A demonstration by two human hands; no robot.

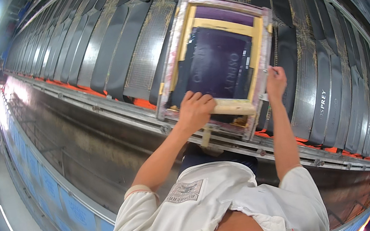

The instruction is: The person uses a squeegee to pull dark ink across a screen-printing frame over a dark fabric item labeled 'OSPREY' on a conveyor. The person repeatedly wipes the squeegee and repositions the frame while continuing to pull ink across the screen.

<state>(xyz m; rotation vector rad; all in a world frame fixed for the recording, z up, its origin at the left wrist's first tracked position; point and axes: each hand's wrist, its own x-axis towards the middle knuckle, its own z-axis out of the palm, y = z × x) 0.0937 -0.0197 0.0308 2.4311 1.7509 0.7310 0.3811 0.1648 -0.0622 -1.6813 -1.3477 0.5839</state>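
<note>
A screen printing frame [170,60] with pale, ink-stained rails lies tilted over the dark fabric panels in front of me. Yellowish tape borders its dark purple mesh [220,65], which carries faint lettering. My left hand [195,110] is closed round the left end of a squeegee [236,106] with a light wooden handle. The squeegee lies across the near end of the mesh; its blade is hidden. At the frame's right rail, my right hand [276,83] has its fingers curled against the edge and appears to grip it.
Long rows of dark grey fabric panels [112,54] cover the sloping table to both sides, some with yellow stitching. Orange material [143,103] shows under their near ends. A metal rail [113,107] runs along the near edge. Blue panels [73,209] line the aisle at left.
</note>
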